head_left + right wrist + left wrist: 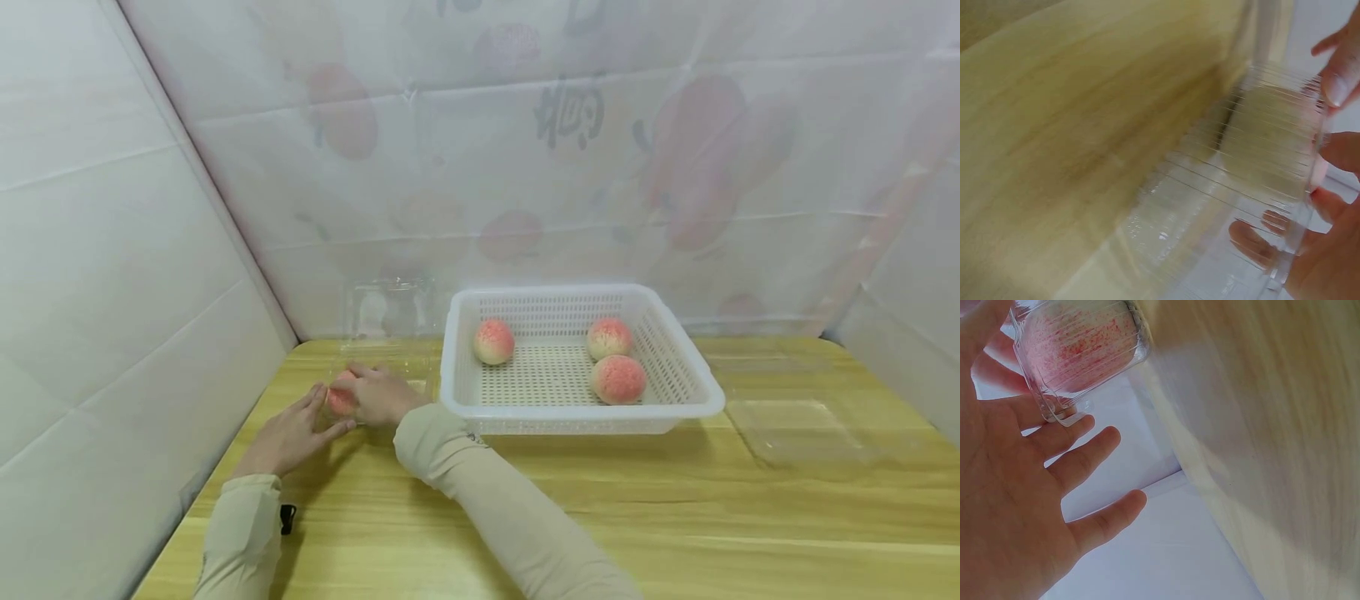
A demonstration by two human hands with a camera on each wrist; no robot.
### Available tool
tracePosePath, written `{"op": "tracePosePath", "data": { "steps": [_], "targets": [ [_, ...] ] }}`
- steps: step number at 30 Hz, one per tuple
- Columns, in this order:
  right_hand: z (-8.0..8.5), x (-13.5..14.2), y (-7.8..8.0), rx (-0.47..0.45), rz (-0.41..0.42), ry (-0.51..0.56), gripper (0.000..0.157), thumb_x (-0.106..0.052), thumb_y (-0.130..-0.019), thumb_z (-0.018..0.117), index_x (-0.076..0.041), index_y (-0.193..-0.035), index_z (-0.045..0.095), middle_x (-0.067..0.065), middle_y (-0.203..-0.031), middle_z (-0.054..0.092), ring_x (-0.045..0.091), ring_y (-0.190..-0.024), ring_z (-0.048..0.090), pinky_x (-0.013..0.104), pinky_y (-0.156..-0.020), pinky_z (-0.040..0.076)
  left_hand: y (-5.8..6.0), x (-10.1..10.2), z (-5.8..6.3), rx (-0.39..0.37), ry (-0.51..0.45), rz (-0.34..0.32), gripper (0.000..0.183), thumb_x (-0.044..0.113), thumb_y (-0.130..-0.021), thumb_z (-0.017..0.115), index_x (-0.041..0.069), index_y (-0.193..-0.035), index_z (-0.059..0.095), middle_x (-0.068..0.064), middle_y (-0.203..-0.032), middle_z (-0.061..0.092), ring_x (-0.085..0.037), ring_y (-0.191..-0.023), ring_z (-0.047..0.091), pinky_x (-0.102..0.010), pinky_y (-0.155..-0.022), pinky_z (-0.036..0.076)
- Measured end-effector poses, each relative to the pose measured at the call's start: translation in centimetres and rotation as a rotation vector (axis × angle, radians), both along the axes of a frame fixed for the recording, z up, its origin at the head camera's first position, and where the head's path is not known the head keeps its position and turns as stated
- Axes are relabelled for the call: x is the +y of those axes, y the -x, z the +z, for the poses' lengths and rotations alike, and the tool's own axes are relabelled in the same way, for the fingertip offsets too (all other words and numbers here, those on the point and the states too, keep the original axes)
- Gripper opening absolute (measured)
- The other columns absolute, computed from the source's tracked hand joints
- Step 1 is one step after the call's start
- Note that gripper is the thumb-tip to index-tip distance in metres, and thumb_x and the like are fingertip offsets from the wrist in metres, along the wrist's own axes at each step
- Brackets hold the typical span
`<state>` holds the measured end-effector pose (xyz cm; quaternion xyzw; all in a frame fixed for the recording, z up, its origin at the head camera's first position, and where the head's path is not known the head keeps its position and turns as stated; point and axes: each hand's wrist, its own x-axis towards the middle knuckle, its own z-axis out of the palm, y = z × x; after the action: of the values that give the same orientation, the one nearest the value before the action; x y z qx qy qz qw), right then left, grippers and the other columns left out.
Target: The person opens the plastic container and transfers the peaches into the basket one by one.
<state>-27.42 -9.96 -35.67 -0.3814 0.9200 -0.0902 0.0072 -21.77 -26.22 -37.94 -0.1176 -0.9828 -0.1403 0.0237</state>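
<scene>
At the table's left, a pink-and-cream peach lies in a clear plastic clamshell box whose lid stands raised at the back. My right hand reaches over the near side of the box and holds the peach, fingertips against its skin. My left hand is at the box's near left corner, thumb and fingers spread about it. In the left wrist view, the fingers of that hand are fairly straight and touch the box's rim. Through the ridged plastic in the right wrist view, the peach's pale side shows.
A white slatted basket stands right of the box, with one peach at its left and two peaches at its right. Another clear clamshell box lies open at the table's right. White printed cloth walls in the back and sides.
</scene>
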Motion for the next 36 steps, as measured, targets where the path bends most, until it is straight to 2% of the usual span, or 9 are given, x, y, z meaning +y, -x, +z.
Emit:
{"op": "tracePosePath", "data": {
  "steps": [5,9,12,19,23,30,34,36],
  "targets": [
    [-0.4,0.0,0.0,0.044,-0.017,0.011,0.048,-0.029,-0.086,0.063,-0.027,-0.132,0.048,0.003,-0.141,0.036,0.026,-0.119,0.044,0.036,-0.093,0.044,0.0,0.0,-0.1,0.003,0.004,-0.009,0.09,0.061,-0.087,0.042,-0.011,-0.137,0.024,-0.029,-0.141,0.024,-0.05,-0.119,0.035,-0.059,-0.092,0.035],
    [-0.3,0.0,0.1,0.099,-0.043,0.013,0.044,-0.03,-0.086,0.062,-0.025,-0.128,0.051,0.005,-0.133,0.045,0.025,-0.111,0.05,0.031,-0.085,0.048,0.2,-0.1,0.0,0.019,0.014,-0.008,0.089,0.06,-0.087,0.042,-0.012,-0.137,0.025,-0.029,-0.141,0.025,-0.05,-0.118,0.036,-0.059,-0.092,0.035],
    [-0.2,0.0,0.1,0.097,-0.061,0.0,0.045,-0.031,-0.086,0.063,-0.025,-0.128,0.051,0.006,-0.128,0.046,0.024,-0.105,0.052,0.03,-0.08,0.05,0.3,-0.1,0.0,0.017,0.015,-0.005,0.089,0.06,-0.087,0.042,-0.012,-0.136,0.026,-0.029,-0.141,0.026,-0.05,-0.117,0.037,-0.059,-0.091,0.036],
    [0.0,0.0,0.4,0.089,-0.105,-0.028,0.037,-0.023,-0.09,0.054,-0.024,-0.128,0.053,0.004,-0.118,0.053,0.022,-0.093,0.056,0.027,-0.071,0.052,0.4,-0.1,0.1,0.007,0.007,0.005,0.09,0.061,-0.087,0.042,-0.012,-0.137,0.025,-0.028,-0.141,0.025,-0.049,-0.119,0.035,-0.059,-0.093,0.034],
    [0.1,0.0,0.4,0.064,-0.125,-0.073,0.039,-0.026,-0.09,0.056,-0.025,-0.129,0.052,0.002,-0.116,0.055,0.021,-0.092,0.056,0.027,-0.072,0.051,0.3,-0.1,0.0,0.012,0.008,0.002,0.089,0.06,-0.087,0.043,-0.012,-0.137,0.025,-0.029,-0.141,0.025,-0.049,-0.119,0.034,-0.058,-0.094,0.034],
    [0.1,-0.1,-0.2,-0.018,-0.206,-0.055,0.039,-0.028,-0.093,0.051,-0.029,-0.131,0.048,0.007,-0.119,0.05,0.029,-0.1,0.053,0.034,-0.074,0.051,-0.1,-0.1,-0.2,0.005,0.009,0.003,0.09,0.061,-0.087,0.042,-0.012,-0.137,0.025,-0.029,-0.141,0.024,-0.05,-0.119,0.034,-0.059,-0.094,0.033],
    [0.8,0.0,-0.3,0.009,-0.221,-0.056,0.043,-0.028,-0.092,0.052,-0.029,-0.134,0.044,0.009,-0.124,0.046,0.03,-0.104,0.05,0.034,-0.078,0.05,0.1,-0.1,-0.3,0.012,0.004,0.002,0.09,0.06,-0.087,0.043,-0.012,-0.136,0.026,-0.029,-0.141,0.025,-0.049,-0.12,0.034,-0.059,-0.095,0.032],
    [1.4,0.1,-0.2,0.022,-0.215,-0.051,0.048,-0.027,-0.089,0.056,-0.028,-0.136,0.043,0.01,-0.126,0.044,0.03,-0.105,0.049,0.034,-0.079,0.05,0.2,-0.1,-0.2,0.014,0.006,0.001,0.089,0.06,-0.087,0.043,-0.013,-0.136,0.026,-0.029,-0.141,0.025,-0.049,-0.12,0.033,-0.058,-0.096,0.032]
  ]
}}
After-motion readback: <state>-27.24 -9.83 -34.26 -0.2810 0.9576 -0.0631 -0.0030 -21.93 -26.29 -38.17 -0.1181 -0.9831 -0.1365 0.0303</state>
